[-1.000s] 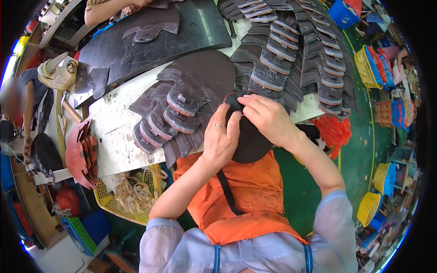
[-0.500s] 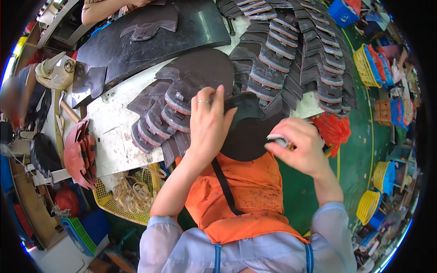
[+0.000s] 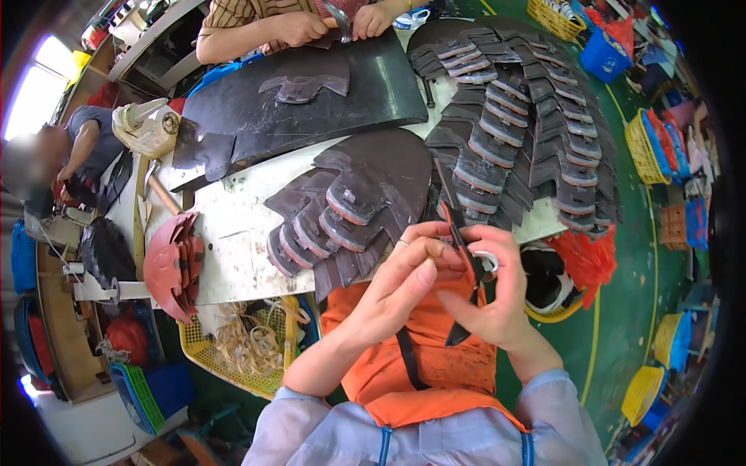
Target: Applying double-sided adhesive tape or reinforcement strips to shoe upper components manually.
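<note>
In front of my orange apron I hold a dark, flat leather-like piece, turned on edge, with a reddish strip along it. My left hand grips its left side, a ring on one finger. On the other side, my right hand closes on the piece, fingers bent and thumb toward it. A small white band sits at its fingers; whether it is worn or held I cannot make out. Beyond my hands lies an overlapping stack of dark cut pieces with pale, orange-lined edges.
Long rows of similar pieces cover the table's right side. At left are reddish curved pieces and a hammer. A co-worker's hands work beyond a black board. A yellow basket holds pale strips.
The dark piece has gone from lying nearly flat to standing on edge. My hands have come together around it. The view has shifted, showing more of the co-worker and a hand tool.
</note>
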`<state>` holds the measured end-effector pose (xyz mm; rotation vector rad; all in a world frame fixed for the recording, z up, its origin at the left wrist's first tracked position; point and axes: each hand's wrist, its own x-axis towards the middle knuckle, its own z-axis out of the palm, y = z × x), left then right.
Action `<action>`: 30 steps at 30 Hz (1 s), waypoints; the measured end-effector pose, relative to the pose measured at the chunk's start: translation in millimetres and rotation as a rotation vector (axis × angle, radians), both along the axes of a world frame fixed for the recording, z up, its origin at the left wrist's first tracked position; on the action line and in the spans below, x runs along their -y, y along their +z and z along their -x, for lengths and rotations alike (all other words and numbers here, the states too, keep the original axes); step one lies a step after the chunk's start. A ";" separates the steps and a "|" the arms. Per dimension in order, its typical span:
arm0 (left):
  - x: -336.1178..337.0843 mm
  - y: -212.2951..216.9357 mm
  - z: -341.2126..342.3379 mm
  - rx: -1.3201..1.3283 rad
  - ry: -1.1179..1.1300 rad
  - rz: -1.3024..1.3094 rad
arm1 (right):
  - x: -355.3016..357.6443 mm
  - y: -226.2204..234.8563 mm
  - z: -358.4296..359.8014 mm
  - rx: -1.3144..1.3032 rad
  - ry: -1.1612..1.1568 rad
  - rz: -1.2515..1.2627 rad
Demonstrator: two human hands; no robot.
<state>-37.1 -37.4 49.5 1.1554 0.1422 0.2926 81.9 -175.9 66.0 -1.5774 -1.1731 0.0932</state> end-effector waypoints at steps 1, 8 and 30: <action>0.6 6.6 -0.4 -0.001 0.029 -0.084 | 2.0 3.3 -4.8 0.013 0.014 0.016; -18.6 37.1 3.1 0.001 0.551 -1.110 | -2.2 43.9 -23.8 -0.888 0.216 0.102; -10.9 34.9 19.6 0.006 0.161 -0.198 | -22.9 16.1 -24.1 -0.861 0.474 -0.147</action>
